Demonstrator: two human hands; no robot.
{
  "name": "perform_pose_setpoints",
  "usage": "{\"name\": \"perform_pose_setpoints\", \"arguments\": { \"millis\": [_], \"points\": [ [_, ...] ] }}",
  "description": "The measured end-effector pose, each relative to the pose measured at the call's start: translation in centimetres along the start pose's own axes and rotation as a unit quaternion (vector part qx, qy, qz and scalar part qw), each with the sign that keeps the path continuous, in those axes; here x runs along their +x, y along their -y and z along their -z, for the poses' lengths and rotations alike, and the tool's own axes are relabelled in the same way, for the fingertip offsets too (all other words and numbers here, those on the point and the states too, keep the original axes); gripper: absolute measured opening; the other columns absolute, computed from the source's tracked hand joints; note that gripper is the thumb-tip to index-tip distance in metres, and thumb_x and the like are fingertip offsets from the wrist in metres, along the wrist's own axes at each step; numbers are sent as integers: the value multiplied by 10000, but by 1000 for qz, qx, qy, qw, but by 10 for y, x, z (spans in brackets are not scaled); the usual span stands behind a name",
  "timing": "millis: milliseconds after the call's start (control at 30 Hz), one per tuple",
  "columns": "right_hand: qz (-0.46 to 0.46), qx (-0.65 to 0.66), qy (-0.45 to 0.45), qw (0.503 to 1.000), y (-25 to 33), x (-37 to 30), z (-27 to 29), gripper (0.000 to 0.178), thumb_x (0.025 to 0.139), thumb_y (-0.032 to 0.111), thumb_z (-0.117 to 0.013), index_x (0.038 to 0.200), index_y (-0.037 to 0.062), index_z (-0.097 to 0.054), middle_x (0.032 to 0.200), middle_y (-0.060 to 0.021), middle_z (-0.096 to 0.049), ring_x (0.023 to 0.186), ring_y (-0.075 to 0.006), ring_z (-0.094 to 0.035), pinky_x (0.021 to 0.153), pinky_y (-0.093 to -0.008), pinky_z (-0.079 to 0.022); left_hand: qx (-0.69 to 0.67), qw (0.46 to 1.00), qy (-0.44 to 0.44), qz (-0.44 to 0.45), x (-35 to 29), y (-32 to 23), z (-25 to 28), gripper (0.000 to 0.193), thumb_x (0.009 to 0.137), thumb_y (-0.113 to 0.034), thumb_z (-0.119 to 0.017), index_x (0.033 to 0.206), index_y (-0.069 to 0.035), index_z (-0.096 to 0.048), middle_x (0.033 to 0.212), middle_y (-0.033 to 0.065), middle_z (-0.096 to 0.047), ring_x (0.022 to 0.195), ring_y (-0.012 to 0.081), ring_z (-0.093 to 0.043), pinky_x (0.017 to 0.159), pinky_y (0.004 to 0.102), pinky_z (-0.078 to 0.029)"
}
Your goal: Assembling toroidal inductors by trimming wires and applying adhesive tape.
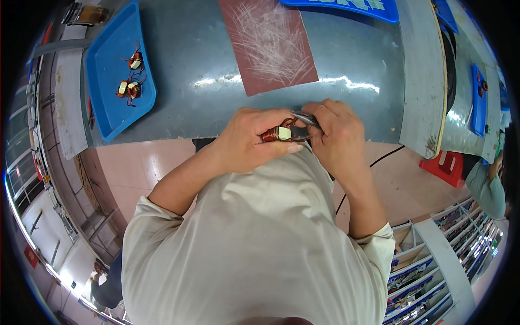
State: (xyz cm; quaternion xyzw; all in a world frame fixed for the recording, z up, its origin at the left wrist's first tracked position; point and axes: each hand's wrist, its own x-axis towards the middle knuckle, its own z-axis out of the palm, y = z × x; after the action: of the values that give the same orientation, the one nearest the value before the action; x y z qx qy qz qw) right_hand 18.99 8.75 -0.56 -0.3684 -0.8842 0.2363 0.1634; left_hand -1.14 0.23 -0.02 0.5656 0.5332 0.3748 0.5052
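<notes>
Just off the bench's near edge, my left hand (250, 140) is closed around a copper-wound coil (276, 134) with a pale yellow block on it. My right hand (337, 134) grips a pair of metal pliers (307, 119), whose jaws point left toward the coil's wire leads. One jaw lies above the leads and the other below, close to my left fingertips. Whether the jaws touch a wire is too small to tell. Part of the coil is hidden behind my left fingers.
A blue tray (100, 116) with several similar coils (130, 89) stands on the metal bench (184, 65) at the left. A scratched reddish-brown sheet (271, 46) lies beyond my hands. Another blue tray (346, 6) sits at the far edge. Right: a red stool (444, 169) and a person (486, 184).
</notes>
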Motion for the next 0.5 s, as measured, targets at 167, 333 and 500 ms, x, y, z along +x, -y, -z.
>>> {"name": "perform_pose_setpoints", "arguments": {
  "millis": [167, 333, 500],
  "points": [
    [-76, 238, 175, 952, 0, 6, 14, 100, 864, 57, -712, 952, 27, -749, 886, -143, -716, 820, -359, -683, 710, -437, -533, -10, 999, 39, -37, -4, 5, 5, 330, 861, -121, -818, 1151, -32, -690, 891, 77, -718, 748, 208, -669, 708, 306, -528],
    [-58, 225, 123, 965, -1, 8, 7, 132, 904, 78, -696, 995, -12, -730, 897, -156, -685, 823, -372, -656, 720, -432, -516, -26, 999, 25, -7, -2, 12, 4, 314, 868, -122, -815, 1147, -41, -697, 872, 63, -705, 743, 175, -649, 712, 293, -527],
    [-58, 202, 99, 973, 2, 7, 7, 171, 884, 66, -679, 1032, -1, -731, 938, -157, -678, 897, -369, -653, 769, -450, -522, -85, 996, 11, 1, -1, 20, 0, 310, 896, -103, -812, 1145, 27, -682, 892, 36, -697, 756, 90, -579, 677, 260, -488]
  ]
}}
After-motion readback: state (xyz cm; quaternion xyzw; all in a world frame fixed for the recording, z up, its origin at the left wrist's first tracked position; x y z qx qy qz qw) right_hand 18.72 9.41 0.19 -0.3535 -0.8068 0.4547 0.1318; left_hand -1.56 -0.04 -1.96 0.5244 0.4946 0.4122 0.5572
